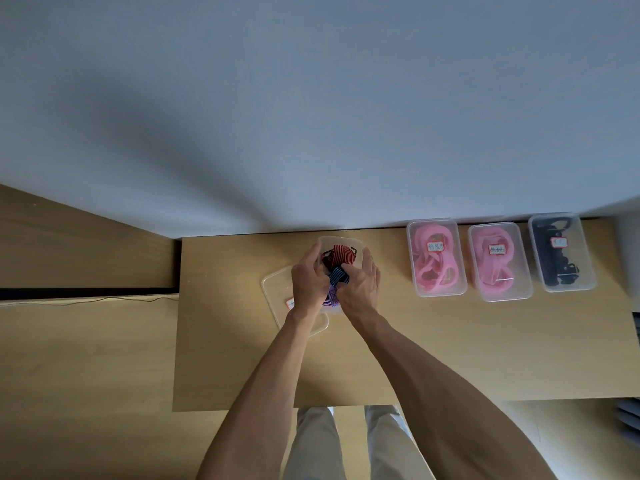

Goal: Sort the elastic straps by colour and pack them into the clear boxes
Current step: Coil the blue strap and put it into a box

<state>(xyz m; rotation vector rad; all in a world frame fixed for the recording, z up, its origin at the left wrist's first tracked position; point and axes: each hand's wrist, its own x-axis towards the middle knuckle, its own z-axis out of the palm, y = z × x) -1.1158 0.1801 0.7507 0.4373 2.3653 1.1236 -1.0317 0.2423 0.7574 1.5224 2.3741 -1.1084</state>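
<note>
Two hands work in one open clear box (341, 241) at the table's (450, 341) far middle — the left hand (309, 279) and right hand (360, 285) pinch striped straps (338, 276) inside it. Its lid (277, 285) lies just left; three closed boxes (498, 261) stand far right.

Four clear boxes sit on the one wooden table (242, 358). One open box (341, 242) lies under the two hands, the left hand (308, 282) and the right hand (360, 285). Three lidded boxes stand in a row well to the right of the right hand: two hold pink straps, the nearer pink box (435, 258) and the middle pink box (499, 262), and one black-strap box (561, 252) is farthest. One loose lid (277, 289) lies beneath the left hand. Four labels show: one on each closed box and one on the lid. Between the hands are three striped straps: one red-and-black strap (341, 255), one blue strap (338, 276), one purple strap (331, 296).
</note>
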